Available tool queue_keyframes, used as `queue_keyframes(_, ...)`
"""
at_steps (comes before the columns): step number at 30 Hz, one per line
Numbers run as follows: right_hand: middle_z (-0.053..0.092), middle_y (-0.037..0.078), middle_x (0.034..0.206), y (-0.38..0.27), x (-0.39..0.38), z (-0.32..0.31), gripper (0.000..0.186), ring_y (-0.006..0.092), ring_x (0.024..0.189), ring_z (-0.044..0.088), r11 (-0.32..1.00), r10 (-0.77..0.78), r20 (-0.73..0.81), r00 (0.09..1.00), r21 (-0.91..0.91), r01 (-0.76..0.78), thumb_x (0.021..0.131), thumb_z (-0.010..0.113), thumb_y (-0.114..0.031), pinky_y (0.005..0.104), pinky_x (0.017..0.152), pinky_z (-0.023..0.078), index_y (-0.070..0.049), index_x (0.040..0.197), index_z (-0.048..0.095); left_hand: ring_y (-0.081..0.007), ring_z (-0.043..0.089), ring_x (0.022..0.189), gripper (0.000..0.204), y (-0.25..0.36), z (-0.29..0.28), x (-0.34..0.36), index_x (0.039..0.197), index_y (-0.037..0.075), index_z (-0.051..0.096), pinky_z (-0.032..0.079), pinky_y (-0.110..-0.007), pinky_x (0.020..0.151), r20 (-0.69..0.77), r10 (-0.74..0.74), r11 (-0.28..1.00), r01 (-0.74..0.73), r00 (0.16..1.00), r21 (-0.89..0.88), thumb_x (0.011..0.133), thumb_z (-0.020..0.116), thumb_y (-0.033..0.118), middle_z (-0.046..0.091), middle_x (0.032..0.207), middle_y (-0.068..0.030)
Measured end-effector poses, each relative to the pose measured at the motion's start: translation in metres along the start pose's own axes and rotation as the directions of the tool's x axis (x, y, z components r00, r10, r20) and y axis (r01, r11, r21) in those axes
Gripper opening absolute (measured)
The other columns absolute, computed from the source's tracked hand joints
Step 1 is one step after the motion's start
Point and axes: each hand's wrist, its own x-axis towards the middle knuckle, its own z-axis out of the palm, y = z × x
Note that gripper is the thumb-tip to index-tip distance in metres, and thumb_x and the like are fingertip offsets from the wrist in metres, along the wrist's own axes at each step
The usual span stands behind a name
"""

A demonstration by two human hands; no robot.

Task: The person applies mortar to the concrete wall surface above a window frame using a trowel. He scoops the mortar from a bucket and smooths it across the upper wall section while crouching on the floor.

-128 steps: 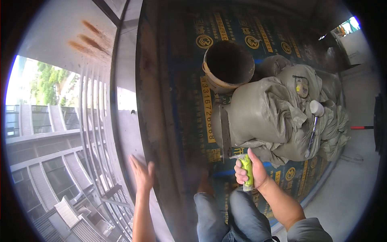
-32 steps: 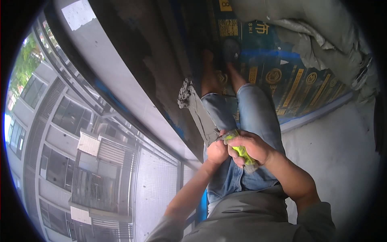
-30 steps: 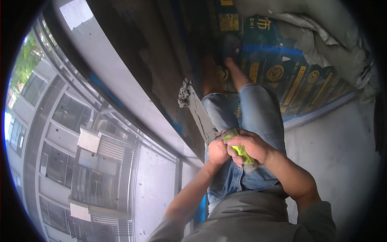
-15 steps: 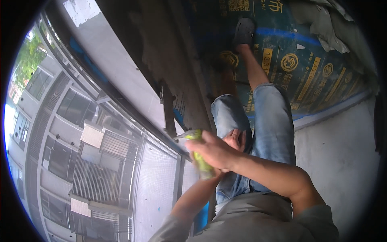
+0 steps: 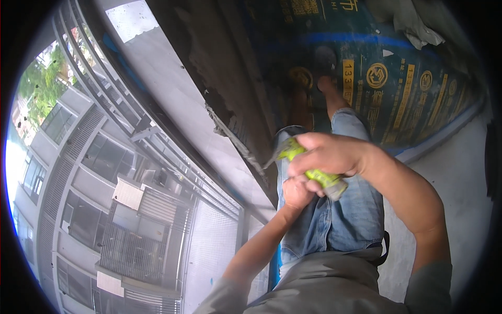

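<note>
My right hand [image 5: 334, 156] wraps over a yellow-green tube-like tool [image 5: 325, 180] with a narrow grey tip at its upper left end. The tool lies slanted above my thighs, and motion blur hides its exact kind. My left hand [image 5: 297, 191] is closed just beneath it, close against the right fingers; what it holds, if anything, is hidden. The grey tip is near a ragged grey strip of mortar-like material [image 5: 236, 140] along the edge of the window ledge [image 5: 183, 99].
A curved metal railing [image 5: 151, 133] runs along the left, with a building [image 5: 130, 230] outside. Dark green printed floor covering [image 5: 397, 104] with a blue stripe spreads ahead under my feet. Crumpled sheeting [image 5: 413, 26] lies at the far right. Pale bare floor [image 5: 418, 188] is on the right.
My right hand and the tool have moved right and up, from the ledge edge to above my thighs. My left hand now shows beside the tool. The view has shifted slightly.
</note>
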Motion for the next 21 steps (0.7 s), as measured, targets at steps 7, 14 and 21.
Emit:
queue_keyframes(7,0.063,0.01,0.075,0.099,-0.006,-0.013,0.017,0.0188,0.054,0.062,0.939,0.089,-0.108,0.99,0.341,-0.047,0.092,0.066,-0.014,0.0354,0.049,0.054,0.002,0.097,0.061,-0.0349,0.073,0.076,0.03,-0.023,0.018,-0.016,0.09,0.011,0.072,0.058,-0.046,0.068,0.104,-0.028,0.999,0.03,0.994,-0.017,0.084,0.067,0.041,0.073,0.081,-0.0128)
queue_keyframes(14,0.067,0.013,0.087,0.105,0.073,0.074,0.038,0.0198,0.074,0.069,0.921,0.042,-0.164,0.985,0.389,0.025,0.094,0.072,-0.026,0.0355,0.062,0.058,0.003,0.108,0.051,-0.0388,0.07,0.069,0.022,0.0,0.041,-0.018,0.088,0.008,0.07,0.056,-0.047,0.064,-0.137,-0.073,0.916,0.12,0.988,0.382,0.095,0.068,0.029,0.073,0.081,-0.0171)
queue_keyframes(21,0.066,0.013,0.083,0.114,0.056,0.082,0.034,0.0196,0.069,0.069,0.987,-0.155,-0.071,0.985,0.02,0.157,0.095,0.067,-0.019,0.0349,0.06,0.056,0.009,0.108,0.053,-0.0391,0.07,0.07,0.022,0.01,0.03,-0.009,0.09,0.009,0.07,0.056,-0.047,0.066,-0.048,-0.081,0.935,0.092,0.996,0.343,0.095,0.067,0.03,0.072,0.081,-0.0175)
